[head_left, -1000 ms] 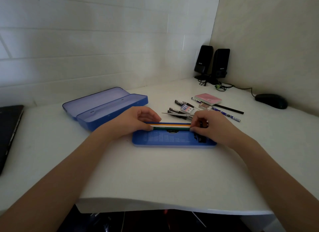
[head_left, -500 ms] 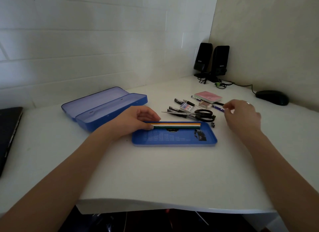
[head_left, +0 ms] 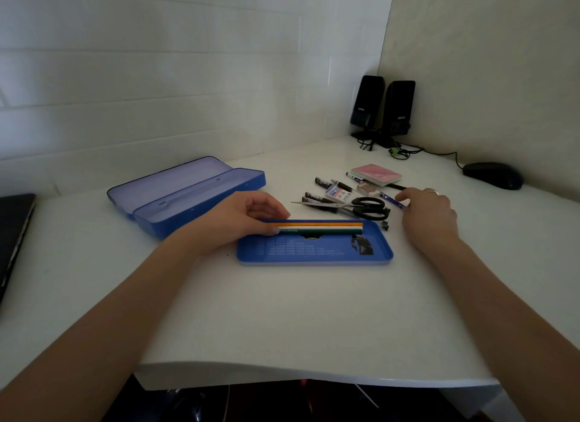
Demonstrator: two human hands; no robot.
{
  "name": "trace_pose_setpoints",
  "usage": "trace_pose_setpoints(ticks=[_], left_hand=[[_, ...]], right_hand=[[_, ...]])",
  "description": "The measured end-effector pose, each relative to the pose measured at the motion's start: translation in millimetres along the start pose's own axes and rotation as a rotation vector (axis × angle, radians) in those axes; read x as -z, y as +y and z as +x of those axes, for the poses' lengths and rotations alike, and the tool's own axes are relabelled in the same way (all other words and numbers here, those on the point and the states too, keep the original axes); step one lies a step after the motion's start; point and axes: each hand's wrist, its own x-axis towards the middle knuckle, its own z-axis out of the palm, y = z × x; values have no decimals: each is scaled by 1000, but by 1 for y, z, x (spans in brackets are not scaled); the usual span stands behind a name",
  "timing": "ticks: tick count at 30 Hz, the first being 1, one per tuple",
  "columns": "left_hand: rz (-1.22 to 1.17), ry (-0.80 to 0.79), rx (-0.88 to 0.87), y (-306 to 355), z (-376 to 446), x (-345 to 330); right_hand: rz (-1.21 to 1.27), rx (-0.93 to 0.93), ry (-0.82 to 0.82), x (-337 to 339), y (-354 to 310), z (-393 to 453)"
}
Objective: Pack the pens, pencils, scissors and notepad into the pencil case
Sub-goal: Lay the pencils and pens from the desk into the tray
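On the shallow blue plastic tray [head_left: 314, 252], the left hand [head_left: 241, 217] pinches the near ends of three pencils [head_left: 320, 227] lying along its far rim. Beyond the tray, the right hand [head_left: 430, 214] pinches a blue patterned pen [head_left: 390, 199] beside black-handled scissors [head_left: 364, 206].

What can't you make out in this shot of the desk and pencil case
Head view only:
- Left ends of the pencils: covered by the left hand.
- Whether the right hand pinches the blue pen: its fingers hide the contact.
- Print on the blue tray: too small.
- Laptop: cut off by the left edge.
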Motion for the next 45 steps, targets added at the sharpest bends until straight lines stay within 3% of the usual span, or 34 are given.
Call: trace_pose_setpoints(ticks=[8,16,24,31,45], left_hand=[[27,4,-2,-1,0,0],[23,11,-9,1,-1,0],[5,17,-13,1,-1,-1],[-12,21,3,2,0,-1],[102,45,-3,4,-1,0]], right_hand=[[499,-4,143,-3,0,1],[701,53,184,5,-12,-5],[1047,193,-29,14,-28,-20],[1207,329,-358,22,-33,-28],[1227,450,-476,32,-28,-32]])
